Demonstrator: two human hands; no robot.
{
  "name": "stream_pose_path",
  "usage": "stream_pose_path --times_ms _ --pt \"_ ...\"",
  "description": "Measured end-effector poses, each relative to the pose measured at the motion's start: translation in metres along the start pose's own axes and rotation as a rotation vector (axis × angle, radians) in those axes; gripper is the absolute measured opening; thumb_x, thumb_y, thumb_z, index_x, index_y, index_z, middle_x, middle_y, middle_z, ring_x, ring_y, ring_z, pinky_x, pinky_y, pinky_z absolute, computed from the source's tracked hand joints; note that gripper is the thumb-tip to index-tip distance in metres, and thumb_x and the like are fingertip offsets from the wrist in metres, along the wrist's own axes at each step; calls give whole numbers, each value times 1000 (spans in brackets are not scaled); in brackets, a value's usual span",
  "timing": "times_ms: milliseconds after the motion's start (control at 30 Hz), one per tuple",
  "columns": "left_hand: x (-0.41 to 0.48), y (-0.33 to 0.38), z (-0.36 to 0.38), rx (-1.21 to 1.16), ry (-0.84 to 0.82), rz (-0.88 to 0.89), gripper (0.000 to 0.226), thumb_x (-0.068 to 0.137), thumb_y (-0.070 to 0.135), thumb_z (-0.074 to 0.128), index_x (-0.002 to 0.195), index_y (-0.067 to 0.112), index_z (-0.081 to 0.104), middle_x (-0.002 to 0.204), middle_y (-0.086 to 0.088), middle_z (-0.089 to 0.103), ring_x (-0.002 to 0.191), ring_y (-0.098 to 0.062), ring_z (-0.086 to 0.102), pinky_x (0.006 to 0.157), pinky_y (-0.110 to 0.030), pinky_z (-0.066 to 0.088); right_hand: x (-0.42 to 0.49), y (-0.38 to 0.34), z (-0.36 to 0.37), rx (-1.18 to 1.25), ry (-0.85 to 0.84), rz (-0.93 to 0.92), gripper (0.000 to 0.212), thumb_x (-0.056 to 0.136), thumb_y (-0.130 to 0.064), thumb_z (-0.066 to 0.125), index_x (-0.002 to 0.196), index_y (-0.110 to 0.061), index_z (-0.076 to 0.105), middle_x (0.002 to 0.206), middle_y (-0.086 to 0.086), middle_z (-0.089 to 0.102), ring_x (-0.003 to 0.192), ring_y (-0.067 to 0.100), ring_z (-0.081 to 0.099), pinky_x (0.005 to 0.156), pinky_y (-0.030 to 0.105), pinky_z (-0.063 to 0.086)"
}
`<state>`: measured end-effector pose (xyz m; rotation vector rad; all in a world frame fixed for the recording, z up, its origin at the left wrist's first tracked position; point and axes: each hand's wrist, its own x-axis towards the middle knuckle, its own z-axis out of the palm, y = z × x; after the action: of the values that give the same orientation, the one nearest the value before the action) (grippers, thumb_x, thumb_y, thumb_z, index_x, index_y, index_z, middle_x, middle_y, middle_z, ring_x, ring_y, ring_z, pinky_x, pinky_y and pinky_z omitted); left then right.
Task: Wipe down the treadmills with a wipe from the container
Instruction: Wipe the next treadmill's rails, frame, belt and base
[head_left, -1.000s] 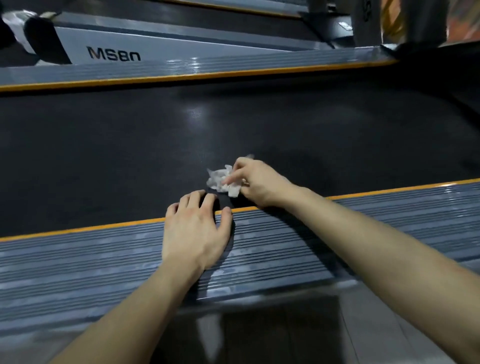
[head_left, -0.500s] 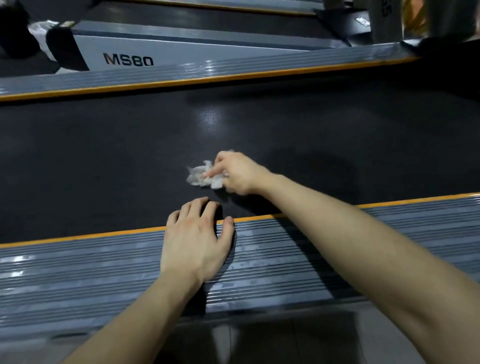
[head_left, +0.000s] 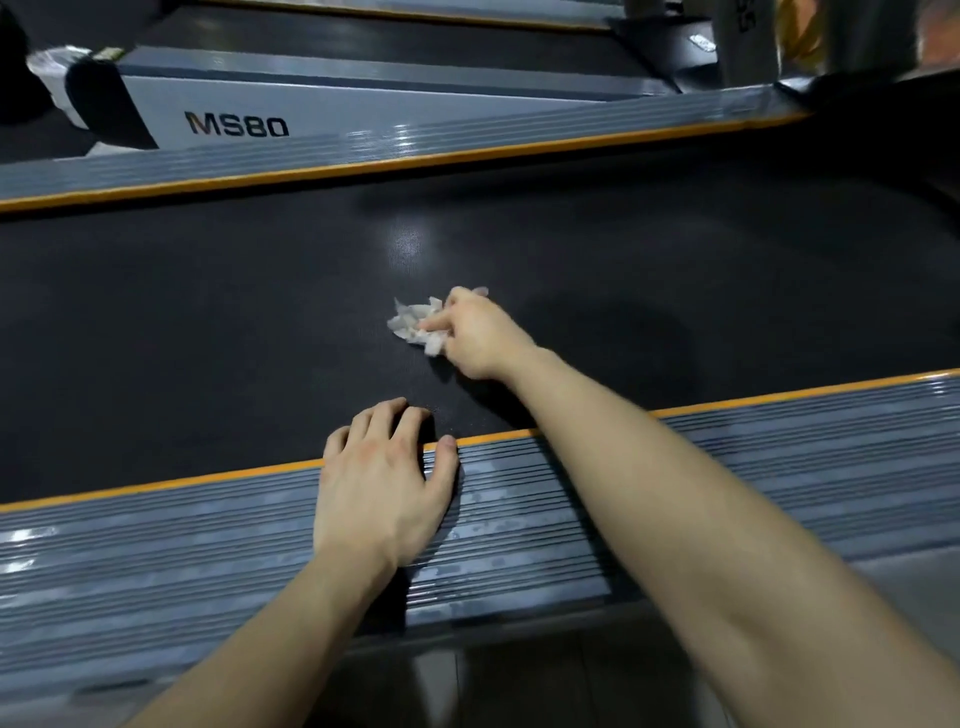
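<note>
Right now our right hand (head_left: 480, 338) pinches a crumpled white wipe (head_left: 415, 325) with curled fingers and presses it on the black treadmill belt (head_left: 208, 312), about in the middle between the two side rails. Our left hand (head_left: 382, 478) lies flat with its fingers a little spread on the near grey side rail (head_left: 156, 551), thumb on the ridges and fingertips reaching over the orange stripe (head_left: 156, 486) onto the belt, near the wipe but not touching it. Past the far side rail (head_left: 363, 150) we see another grey machine with the letters MS80 (head_left: 236, 124) on it.
</note>
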<state>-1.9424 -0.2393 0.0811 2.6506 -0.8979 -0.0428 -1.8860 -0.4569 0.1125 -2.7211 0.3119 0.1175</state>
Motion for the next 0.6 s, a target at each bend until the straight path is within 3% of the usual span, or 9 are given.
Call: stream_pose_path --times_ms 100,200,267,333,400,467,533,600 --pt "0 1 0 -13 4 -2 57 103 64 23 131 34 63 150 6 56 143 -18 46 119 -45 36 -30 70 -53 -105 191 315 26 96 -34 76 118 -22 81 123 11 70 116 34 68 96 31 51" --pt "-2 1 0 -9 12 3 57 104 63 23 130 33 64 149 5 57 142 -19 47 118 -44 36 -99 158 -107 -213 444 859 29 91 -24 80 112 -5 77 113 22 73 109 42 71 95 45 58" --pt "-1 0 1 -17 8 8 56 104 63 23 128 33 64 148 4 58 141 -20 48 118 -45 36 -126 167 -117 -215 479 1013 40 84 -26 87 115 -4 77 115 22 74 111 42 71 99 51 58" --pt "-1 0 2 -17 0 9 55 105 62 23 128 32 64 147 3 58 140 -21 48 117 -46 37 -128 138 -106 -193 420 972 44 81 -24 91 117 -2 76 113 20 75 112 39 72 97 49 59" --pt "0 1 3 -21 -8 7 57 105 63 22 128 32 64 147 2 58 140 -22 49 116 -47 37 -122 86 -86 -99 299 770 38 81 -24 91 112 -7 80 101 13 79 102 28 77 85 37 61" --pt "2 1 3 -32 -13 9 59 104 64 21 128 32 64 148 1 58 140 -24 49 115 -49 38 -117 35 -59 5 110 497 22 86 -26 85 108 -22 85 88 -1 77 80 9 73 71 21 52" --pt "2 2 1 -40 -7 16 60 103 64 21 128 31 65 147 0 59 139 -25 49 113 -50 39 -117 9 -39 17 -32 312 24 92 -18 75 112 -29 84 84 -11 69 69 -4 58 65 10 40" --pt "3 3 1 -48 2 25 59 103 64 23 126 31 66 145 0 60 137 -26 51 111 -50 39 -124 21 -48 2 5 351 31 91 -10 73 113 -28 84 79 -11 70 70 -6 62 61 7 41"
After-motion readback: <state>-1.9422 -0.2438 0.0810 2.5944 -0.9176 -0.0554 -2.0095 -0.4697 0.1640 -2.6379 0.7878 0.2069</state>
